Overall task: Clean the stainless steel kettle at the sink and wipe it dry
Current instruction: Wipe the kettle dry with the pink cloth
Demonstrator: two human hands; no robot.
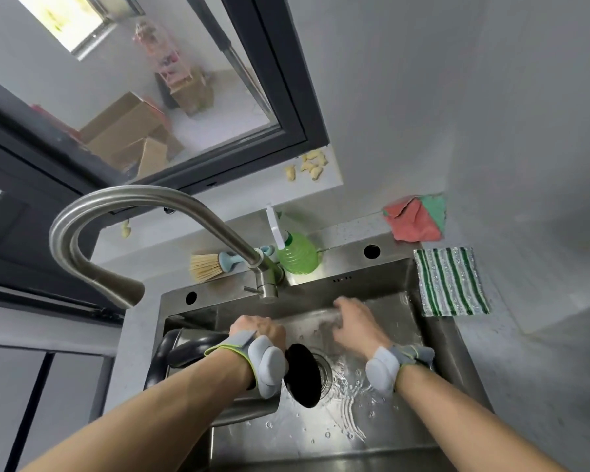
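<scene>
we are gripping the kettle [191, 349] handle with our left hand [258, 330]. our right hand [356, 323], fingers loose and holding nothing, is rubbing its wet side; best keeping it tilted over the sink [433, 352]

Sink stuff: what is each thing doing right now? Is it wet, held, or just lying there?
Kettle: lying in the sink, held by its handle.
Left hand: grips the kettle.
Right hand: fingers curled low in the sink; too blurred to tell if it holds anything.
Sink: wet, water rippling by the drain.
Tap: swung left, no water seen.
Striped cloth: flat on the counter.
Brush: lying behind the tap.
</scene>
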